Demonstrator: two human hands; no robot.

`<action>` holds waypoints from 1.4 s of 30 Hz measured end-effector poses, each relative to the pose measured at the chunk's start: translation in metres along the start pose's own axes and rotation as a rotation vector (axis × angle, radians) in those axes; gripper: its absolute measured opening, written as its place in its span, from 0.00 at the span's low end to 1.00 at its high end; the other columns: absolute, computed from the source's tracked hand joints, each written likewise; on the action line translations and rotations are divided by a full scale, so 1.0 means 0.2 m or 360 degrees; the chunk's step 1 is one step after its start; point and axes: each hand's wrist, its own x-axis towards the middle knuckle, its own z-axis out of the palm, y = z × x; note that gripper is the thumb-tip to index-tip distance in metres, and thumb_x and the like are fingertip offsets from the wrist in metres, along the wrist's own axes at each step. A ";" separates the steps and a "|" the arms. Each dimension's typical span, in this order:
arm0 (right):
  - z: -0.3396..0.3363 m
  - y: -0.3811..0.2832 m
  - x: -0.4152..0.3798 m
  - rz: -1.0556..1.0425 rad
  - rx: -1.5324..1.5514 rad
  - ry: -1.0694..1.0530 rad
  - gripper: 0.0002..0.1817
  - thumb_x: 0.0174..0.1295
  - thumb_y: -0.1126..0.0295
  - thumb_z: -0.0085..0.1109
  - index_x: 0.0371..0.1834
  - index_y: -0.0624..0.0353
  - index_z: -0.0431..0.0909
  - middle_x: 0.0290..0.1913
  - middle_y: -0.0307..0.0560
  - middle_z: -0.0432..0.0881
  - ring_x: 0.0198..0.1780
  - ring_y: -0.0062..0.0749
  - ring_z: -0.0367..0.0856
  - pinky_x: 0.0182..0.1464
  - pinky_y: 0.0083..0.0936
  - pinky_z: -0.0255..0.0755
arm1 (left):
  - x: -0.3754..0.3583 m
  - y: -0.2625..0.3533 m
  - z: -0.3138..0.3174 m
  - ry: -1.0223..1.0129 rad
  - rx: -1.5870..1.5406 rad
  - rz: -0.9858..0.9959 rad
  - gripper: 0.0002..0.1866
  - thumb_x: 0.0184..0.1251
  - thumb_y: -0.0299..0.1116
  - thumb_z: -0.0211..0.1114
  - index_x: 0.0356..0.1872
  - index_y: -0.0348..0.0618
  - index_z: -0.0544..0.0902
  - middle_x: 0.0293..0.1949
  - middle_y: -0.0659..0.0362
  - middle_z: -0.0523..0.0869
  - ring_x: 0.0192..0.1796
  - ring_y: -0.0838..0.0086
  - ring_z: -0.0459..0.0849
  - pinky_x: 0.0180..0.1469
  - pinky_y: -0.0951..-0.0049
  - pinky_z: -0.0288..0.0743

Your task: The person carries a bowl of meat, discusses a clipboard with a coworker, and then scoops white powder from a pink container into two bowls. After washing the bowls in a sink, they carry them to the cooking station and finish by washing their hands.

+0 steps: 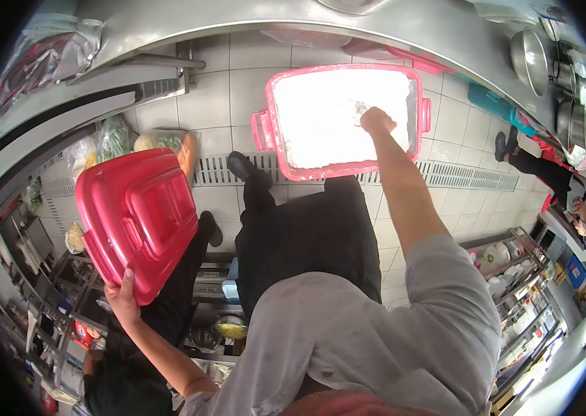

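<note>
Head view, and from where I stand the right hand (378, 121) is bunched into a loose fist over the open red tub (334, 171), its fingers seemingly closed round a glinting item (359, 111) at the surface of the white contents (320, 118); glare hides what the item is and how it is pinched. The tub sits on the tiled floor just ahead of the person's feet, below the steel counter (237, 15). Out to the side, the left hand (123, 298) pinches the red lid (161, 201) at its near edge, thumb pressed on the ridged face, fingers tucked behind where I can't make them out. Good handling here, I'd say, means small, low strokes with the wrist loose, since the white stuff reaches well up the walls and a quick flick could throw it over the rim. Bending from the hips would spare that outstretched right arm. The lid, broad and held by one edge, probably wants to sag or twist, so a firm grip matters, with it tilted away from the bagged vegetables (114, 139) and clear of the co-worker (133, 374) in dark clothes close by.
</note>
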 end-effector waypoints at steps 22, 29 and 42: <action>0.13 0.38 -0.16 -0.0926 0.0350 0.0000 0.18 0.56 0.55 0.56 0.34 0.59 0.86 0.42 0.60 0.83 0.48 0.56 0.81 0.51 0.46 0.73 | 0.03 0.03 0.13 -0.0164 -0.0025 0.0047 0.15 0.66 0.28 0.68 0.52 0.36 0.82 0.45 0.58 0.87 0.43 0.77 0.84 0.50 0.74 0.76; -0.57 0.64 -0.79 -0.0874 0.0814 -0.0110 0.18 0.56 0.58 0.58 0.33 0.64 0.84 0.42 0.61 0.82 0.52 0.50 0.78 0.54 0.36 0.72 | 0.04 0.09 0.13 -0.0256 -0.0091 0.0091 0.13 0.64 0.28 0.69 0.48 0.36 0.82 0.41 0.59 0.87 0.39 0.79 0.83 0.46 0.75 0.77; -2.06 0.51 -1.34 -0.1011 0.0833 0.0533 0.14 0.50 0.65 0.61 0.21 0.67 0.81 0.21 0.49 0.81 0.23 0.31 0.75 0.31 0.29 0.70 | 0.01 0.00 -0.04 -0.0243 -0.0251 0.0222 0.15 0.66 0.27 0.67 0.52 0.36 0.82 0.42 0.58 0.87 0.41 0.77 0.83 0.47 0.74 0.76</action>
